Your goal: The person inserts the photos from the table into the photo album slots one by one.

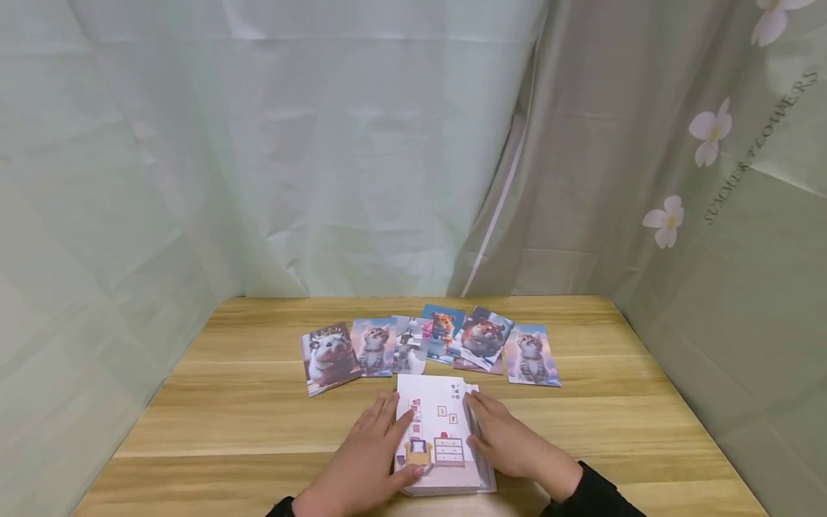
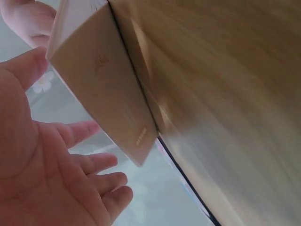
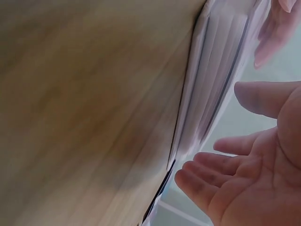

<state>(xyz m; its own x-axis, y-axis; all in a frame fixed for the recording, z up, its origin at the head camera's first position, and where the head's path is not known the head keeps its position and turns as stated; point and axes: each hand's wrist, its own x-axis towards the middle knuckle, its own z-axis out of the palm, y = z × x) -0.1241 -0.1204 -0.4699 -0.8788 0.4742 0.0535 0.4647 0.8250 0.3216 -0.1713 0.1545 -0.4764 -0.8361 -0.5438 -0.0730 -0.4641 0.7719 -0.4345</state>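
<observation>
A thick book (image 1: pixel 446 467) with a white cover, drawn with a yellow armchair and a chest of drawers, lies closed on the wooden table. Along its left edge rests my left hand (image 1: pixel 362 456), the thumb on the cover and the fingers extended. My right hand (image 1: pixel 513 441) touches the opposite edge with its fingers loosely stretched. The left wrist view shows the book's plain spine (image 2: pixel 101 80) beside the spread left hand (image 2: pixel 51 174). Layered page edges (image 3: pixel 221 70) appear in the right wrist view, next to the right hand (image 3: pixel 263 169).
Several animal picture cards lie behind the book: a crowned hamster card (image 1: pixel 329 357) on the left, overlapping cards such as a brown hamster card (image 1: pixel 483 337) in the middle, and a kitten card (image 1: pixel 533 355) on the right. Pale curtains (image 1: pixel 388 143) surround the table (image 1: pixel 245 416).
</observation>
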